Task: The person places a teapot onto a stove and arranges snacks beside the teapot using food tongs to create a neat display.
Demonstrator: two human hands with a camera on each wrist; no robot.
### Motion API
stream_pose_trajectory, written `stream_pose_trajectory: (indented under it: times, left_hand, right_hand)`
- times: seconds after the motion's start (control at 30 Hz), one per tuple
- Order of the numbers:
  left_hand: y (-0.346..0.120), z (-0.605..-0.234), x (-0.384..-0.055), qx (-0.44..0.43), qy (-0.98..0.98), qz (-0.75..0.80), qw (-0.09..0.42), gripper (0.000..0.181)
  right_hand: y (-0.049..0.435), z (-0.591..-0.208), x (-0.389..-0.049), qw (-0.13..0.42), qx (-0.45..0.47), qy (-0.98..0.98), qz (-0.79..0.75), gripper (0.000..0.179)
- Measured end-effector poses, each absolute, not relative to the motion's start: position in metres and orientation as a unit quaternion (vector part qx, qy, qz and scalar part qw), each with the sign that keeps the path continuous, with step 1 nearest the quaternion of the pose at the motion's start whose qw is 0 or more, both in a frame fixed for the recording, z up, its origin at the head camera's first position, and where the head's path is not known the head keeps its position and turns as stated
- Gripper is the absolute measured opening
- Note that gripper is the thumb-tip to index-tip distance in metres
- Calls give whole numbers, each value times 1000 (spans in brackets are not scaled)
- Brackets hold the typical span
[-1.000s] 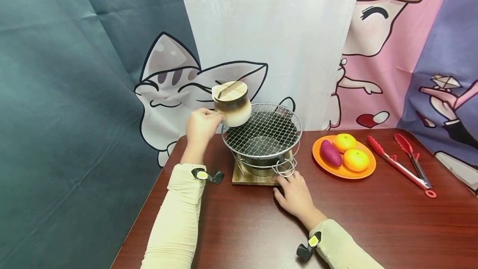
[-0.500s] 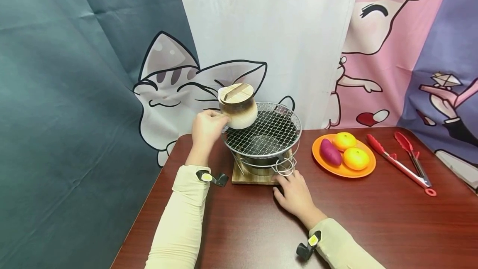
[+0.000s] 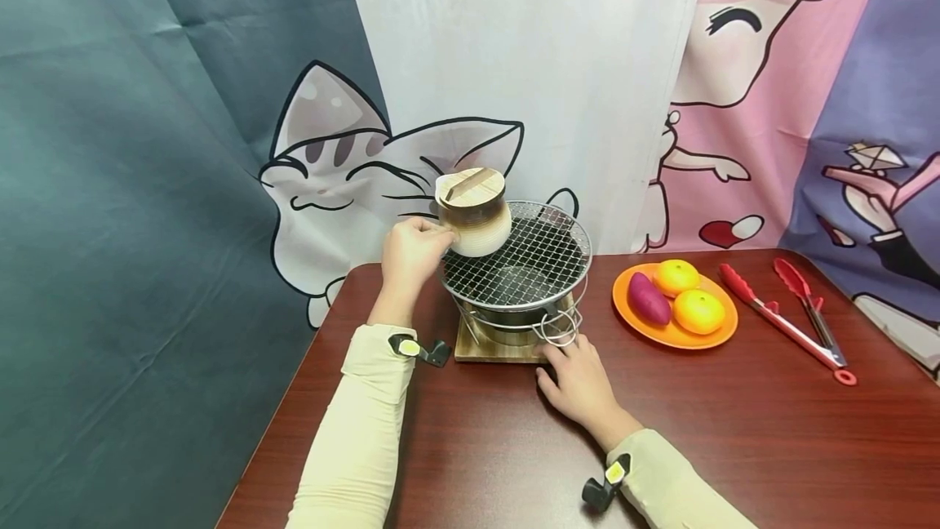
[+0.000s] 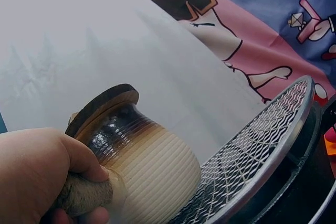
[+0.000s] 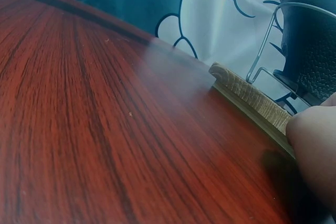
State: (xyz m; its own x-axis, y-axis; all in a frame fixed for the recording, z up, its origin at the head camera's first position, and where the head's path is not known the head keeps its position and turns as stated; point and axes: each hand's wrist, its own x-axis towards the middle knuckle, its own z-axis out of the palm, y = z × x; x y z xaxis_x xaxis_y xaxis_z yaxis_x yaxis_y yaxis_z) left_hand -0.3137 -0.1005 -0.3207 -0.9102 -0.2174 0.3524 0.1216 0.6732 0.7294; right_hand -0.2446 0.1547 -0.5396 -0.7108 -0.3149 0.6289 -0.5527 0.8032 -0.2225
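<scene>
My left hand (image 3: 413,253) pinches the stubby side handle (image 4: 84,195) of a small clay pot (image 3: 481,228), ribbed cream below and dark brown above, with a wooden lid (image 3: 473,187). The pot is over the left part of the round wire mesh (image 3: 525,260) on a black tabletop grill (image 3: 507,317); whether its bottom touches the mesh I cannot tell. My right hand (image 3: 580,382) holds the front right corner of the wooden base (image 3: 488,352) under the grill, below the looped wire handle (image 3: 560,326). Some of its fingertips are hidden there.
An orange plate (image 3: 679,341) with two mandarins (image 3: 699,311) and a purple sweet potato (image 3: 649,299) stands right of the grill. Red-tipped tongs (image 3: 800,325) lie spread at the far right. A printed curtain (image 3: 573,104) hangs close behind the table (image 3: 470,447).
My left hand has carried the pot to the right and slightly down, further over the mesh. My right hand has stayed at the base.
</scene>
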Motion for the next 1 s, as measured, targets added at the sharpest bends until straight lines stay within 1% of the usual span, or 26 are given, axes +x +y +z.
stream_pose_trajectory:
  times: [0.37,0.53,0.67,0.8,1.0]
  left_hand:
    - [-101,-321,-315,21,-905,-375,201,19]
    - [-100,-316,-315,9,-921,-343,185,21]
    - [-99,-312,-313,16,-932,-322,168,23]
    - [-98,-311,-311,20,-933,-320,162,28]
    - [-103,-311,-310,15,-924,-335,181,40]
  right_hand:
    - [154,-539,-245,294,240,-903,199,27]
    - [154,-538,-244,291,241,-904,201,27]
    - [154,-538,-241,290,243,-904,200,27]
    - [154,-538,-240,292,243,-903,200,27]
    - [155,-536,-241,290,241,-904,199,27]
